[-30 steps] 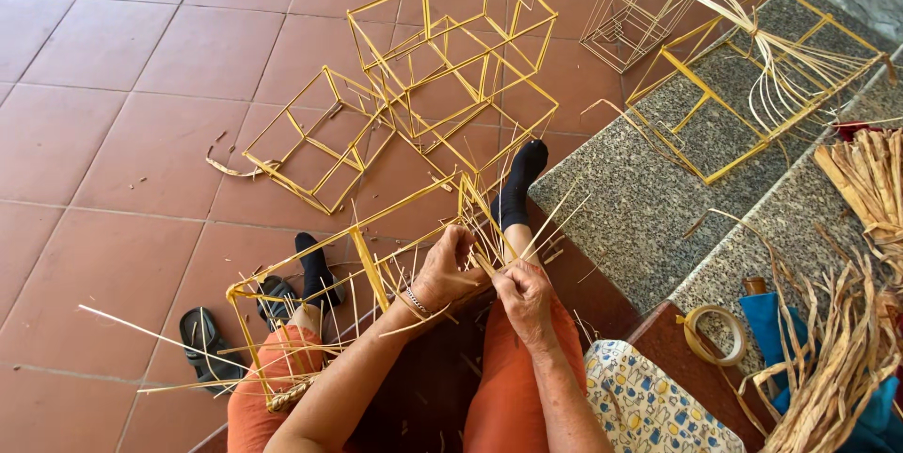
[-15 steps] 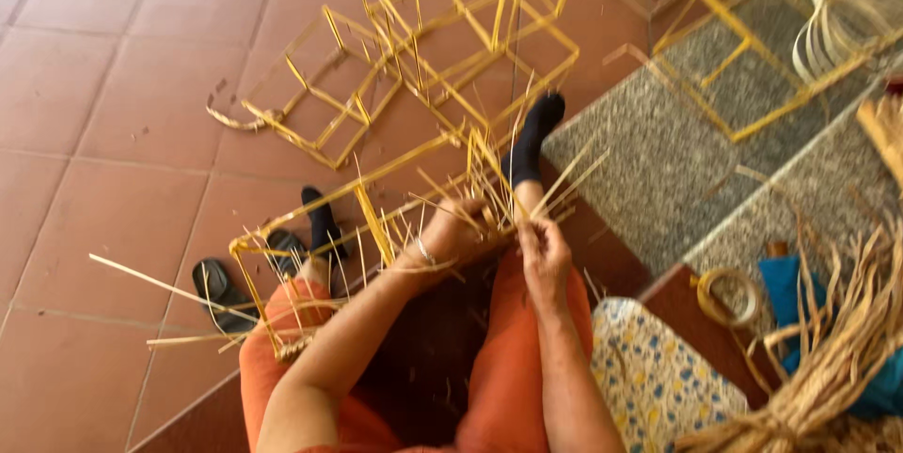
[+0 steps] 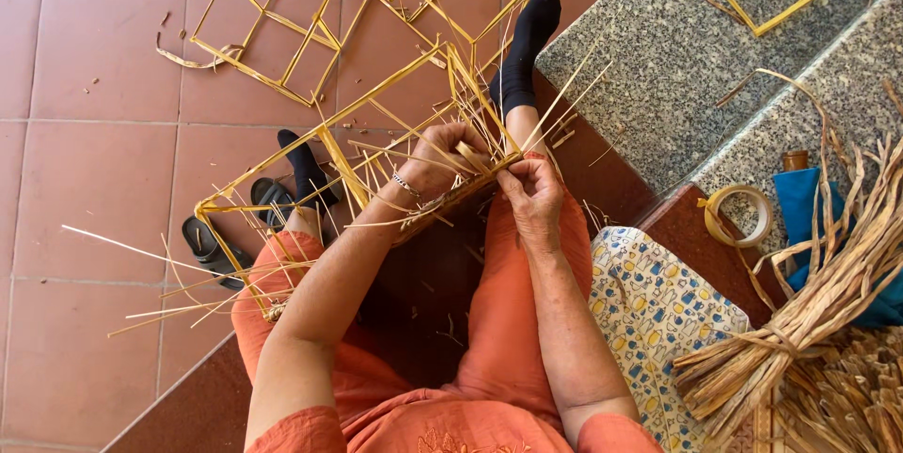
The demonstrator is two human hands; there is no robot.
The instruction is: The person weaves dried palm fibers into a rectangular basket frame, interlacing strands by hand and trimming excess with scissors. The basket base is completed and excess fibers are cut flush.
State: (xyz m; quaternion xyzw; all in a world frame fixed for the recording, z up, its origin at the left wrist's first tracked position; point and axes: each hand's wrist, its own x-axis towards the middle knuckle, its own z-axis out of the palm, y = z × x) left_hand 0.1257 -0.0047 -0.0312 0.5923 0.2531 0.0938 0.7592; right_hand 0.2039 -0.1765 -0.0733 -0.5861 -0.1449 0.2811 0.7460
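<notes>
The left hand (image 3: 442, 159) curls its fingers around thin straw sticks at the top of a yellow frame (image 3: 282, 157). The right hand (image 3: 534, 194) is just beside it and pinches the same sticks with thumb and fingers. Both arms reach forward from the body, bent a little, over orange trousers (image 3: 508, 321). The frame lies across the lap and sticks out to the left over the tile floor (image 3: 85, 190). Loose sticks poke out all around the hands. More frames (image 3: 310, 20) lie on the floor ahead. A grey stone step (image 3: 658, 67) is close on the right. A tape roll (image 3: 738, 216) and a straw bundle (image 3: 809, 312) sit right of the hands.
</notes>
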